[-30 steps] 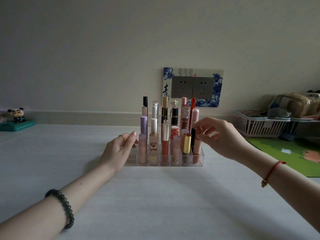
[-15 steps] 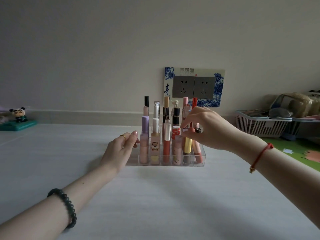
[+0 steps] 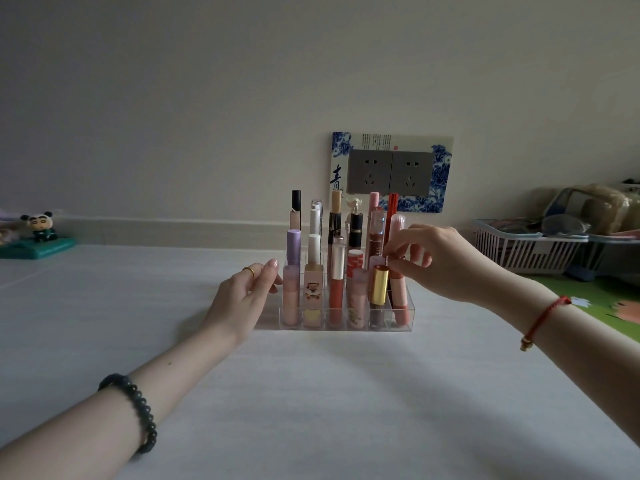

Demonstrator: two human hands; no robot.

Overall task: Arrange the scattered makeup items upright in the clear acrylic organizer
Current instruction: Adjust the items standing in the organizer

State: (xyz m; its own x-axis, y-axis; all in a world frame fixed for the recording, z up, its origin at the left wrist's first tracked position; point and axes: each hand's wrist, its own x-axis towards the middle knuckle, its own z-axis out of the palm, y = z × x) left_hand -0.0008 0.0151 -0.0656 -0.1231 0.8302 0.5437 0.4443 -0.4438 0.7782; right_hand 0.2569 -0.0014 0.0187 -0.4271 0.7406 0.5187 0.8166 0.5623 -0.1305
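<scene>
Far left, a little panda figure (image 3: pixel 39 226) sits by the wall. I've got the left hand (image 3: pixel 242 299) resting against the left side of the clear organizer (image 3: pixel 272 320) mid-table (image 3: pixel 311 393) — fingers straight, pressed together. Tubes stand upright in it, with a gold-capped tube (image 3: pixel 379 285) up front. The right hand (image 3: pixel 440 261) pinches the top of the peach tube (image 3: pixel 400 301) in the front right slot — white basket (image 3: pixel 526 252) beyond.

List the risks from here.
The right hand pinches the coral tube among tightly packed tubes; it could knock the gold-capped tube beside it. The coral tube seems to lean slightly, so it may settle tilted. The left hand only touches the organizer, which might slide if pushed.
</scene>
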